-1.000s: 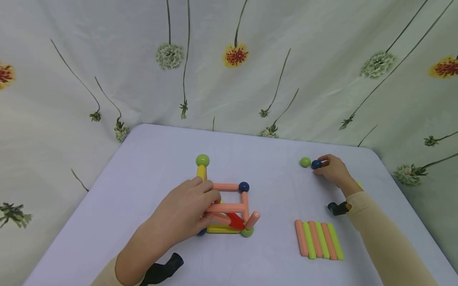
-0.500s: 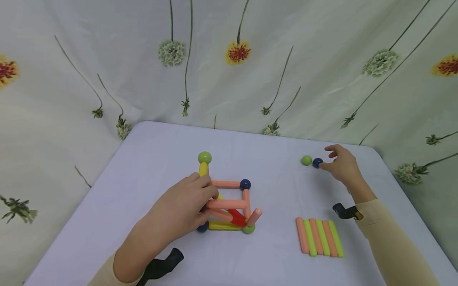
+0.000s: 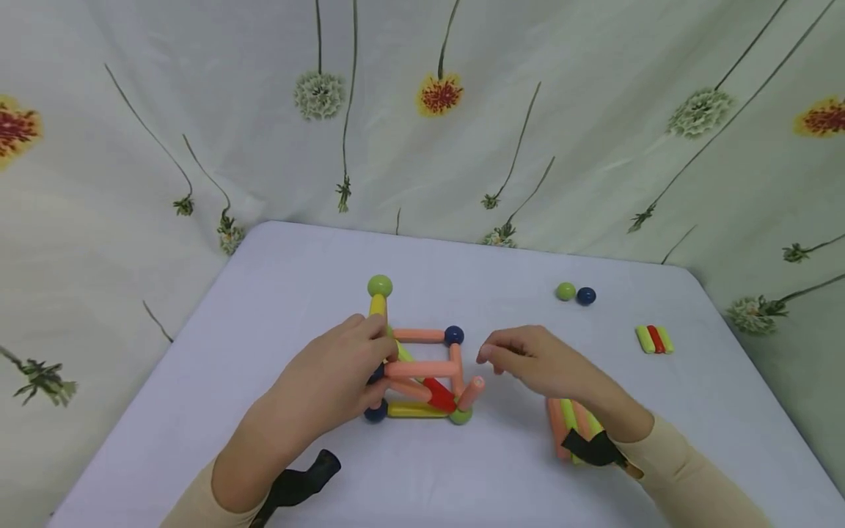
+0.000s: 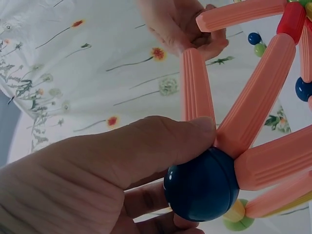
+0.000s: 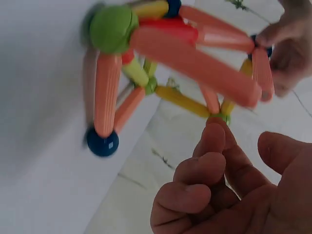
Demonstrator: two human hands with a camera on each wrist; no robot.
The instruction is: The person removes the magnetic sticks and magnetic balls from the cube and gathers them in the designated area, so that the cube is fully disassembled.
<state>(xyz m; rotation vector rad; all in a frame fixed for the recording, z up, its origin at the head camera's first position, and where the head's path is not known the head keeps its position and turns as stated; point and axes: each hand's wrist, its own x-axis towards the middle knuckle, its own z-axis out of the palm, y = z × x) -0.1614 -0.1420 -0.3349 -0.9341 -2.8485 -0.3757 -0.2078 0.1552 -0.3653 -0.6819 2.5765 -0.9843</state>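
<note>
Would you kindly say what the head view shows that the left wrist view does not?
Only the head view shows the row of salmon and lime rods and the three short rods. Only the left wrist view shows three salmon rods meeting at the held dark blue ball. Both show the left hand, the right hand, the loose green ball and the loose blue ball.

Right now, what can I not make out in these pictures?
Head: where the pink and lime plastic stick row ends, behind the right forearm.
Head: glossy navy ball, partly behind the left hand.
Left wrist: far end of one ribbed pink stick, cut off by the right edge.
Right wrist: ridges of the long pink stick, blurred.
</note>
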